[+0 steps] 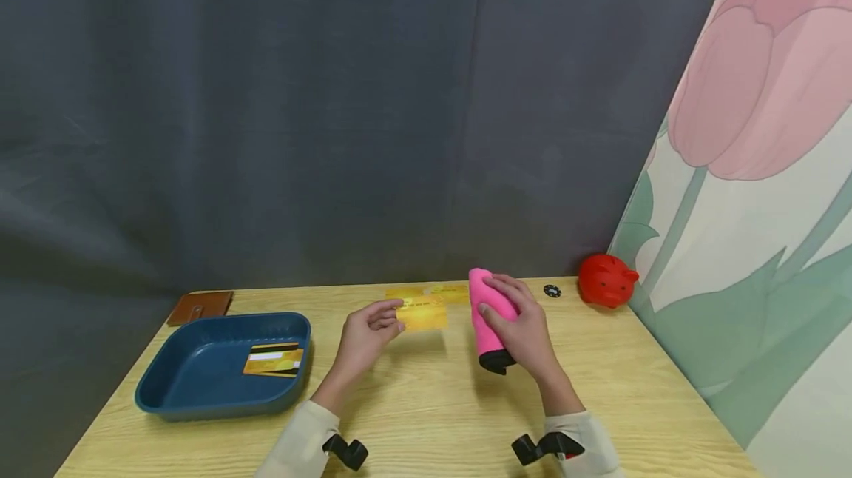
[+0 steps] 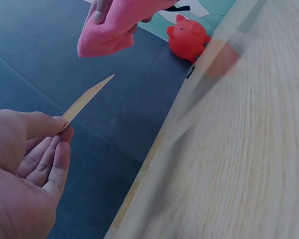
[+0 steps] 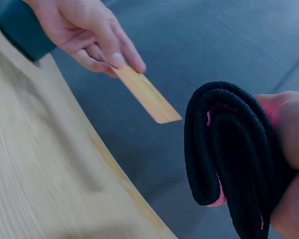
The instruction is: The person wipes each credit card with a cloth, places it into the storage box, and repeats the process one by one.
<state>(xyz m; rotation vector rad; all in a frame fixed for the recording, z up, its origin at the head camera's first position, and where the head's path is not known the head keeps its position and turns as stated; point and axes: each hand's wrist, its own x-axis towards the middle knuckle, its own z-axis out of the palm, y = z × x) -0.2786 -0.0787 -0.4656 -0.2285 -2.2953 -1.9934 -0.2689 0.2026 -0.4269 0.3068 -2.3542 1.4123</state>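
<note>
Between thumb and fingers the left hand pinches a yellow card by its left end, held above the table. In the left wrist view the card appears nearly edge-on. The right hand grips a rolled pink cloth with a black end, to the right of the card and apart from it. The right wrist view shows the cloth's folded black end close up. Behind the held card, more yellow cards lie near the table's back edge.
A blue tray with several cards inside stands at the left, a brown wallet behind it. A black round chip and a red piggy bank are at the back right. A dark curtain hangs behind the table.
</note>
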